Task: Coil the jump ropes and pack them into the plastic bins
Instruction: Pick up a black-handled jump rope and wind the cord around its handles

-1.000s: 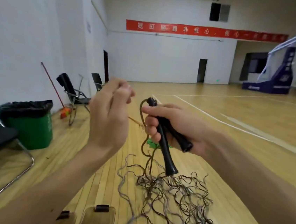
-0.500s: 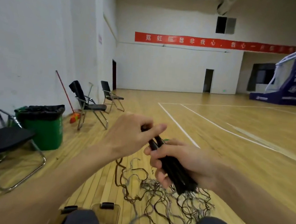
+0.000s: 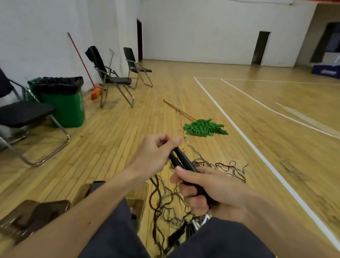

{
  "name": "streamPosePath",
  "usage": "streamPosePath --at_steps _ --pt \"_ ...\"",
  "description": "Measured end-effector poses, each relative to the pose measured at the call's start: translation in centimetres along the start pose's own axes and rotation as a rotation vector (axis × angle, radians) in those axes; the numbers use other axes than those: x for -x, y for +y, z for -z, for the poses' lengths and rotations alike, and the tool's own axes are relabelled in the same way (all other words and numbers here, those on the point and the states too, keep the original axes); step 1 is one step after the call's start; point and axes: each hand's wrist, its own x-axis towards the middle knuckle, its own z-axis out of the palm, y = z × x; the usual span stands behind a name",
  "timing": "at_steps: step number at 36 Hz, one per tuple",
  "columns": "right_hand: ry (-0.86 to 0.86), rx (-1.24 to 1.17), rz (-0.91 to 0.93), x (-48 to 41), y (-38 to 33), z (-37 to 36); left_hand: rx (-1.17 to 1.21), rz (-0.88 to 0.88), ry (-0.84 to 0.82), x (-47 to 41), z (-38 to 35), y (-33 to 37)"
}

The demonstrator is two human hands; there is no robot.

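My right hand (image 3: 206, 190) grips two black jump rope handles (image 3: 183, 162) held side by side, pointing up and left. My left hand (image 3: 155, 154) pinches at the upper ends of those handles, fingers curled round them. A thin brownish rope (image 3: 156, 192) hangs from the handles down between my knees into a tangled pile of ropes (image 3: 179, 209) on the wooden floor. Brown translucent plastic bins (image 3: 29, 217) sit on the floor at my lower left, partly hidden by my left arm and knee.
A green mop head (image 3: 204, 128) with its wooden stick lies on the floor ahead. A green trash bin (image 3: 63, 100) and several black folding chairs (image 3: 111, 76) stand along the left wall. White court lines run to the right.
Both hands have dropped lower and the camera has tilted down. My left hand came from holding rope up in the air to the handle tops. The handles now lie together, slanted.
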Motion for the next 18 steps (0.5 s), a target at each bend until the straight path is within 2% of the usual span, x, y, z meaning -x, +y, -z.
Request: streamPosePath --at_steps 4,7,15,18 --pt "-0.07 -0.093 -0.041 0.0 1.5 0.0 -0.053 -0.058 -0.048 0.9 -0.2 -1.0" --pt "-0.103 -0.125 -0.078 0.0 2.9 -0.1 -0.063 -0.026 -0.086 1.6 -0.4 -1.7" --pt "-0.062 -0.125 -0.193 -0.1 3.6 0.3 -0.111 0.023 -0.091 1.4 -1.0 -2.7" --pt "-0.015 -0.146 -0.181 -0.3 3.8 0.7 -0.077 0.042 -0.086 1.3 -1.3 -3.5"
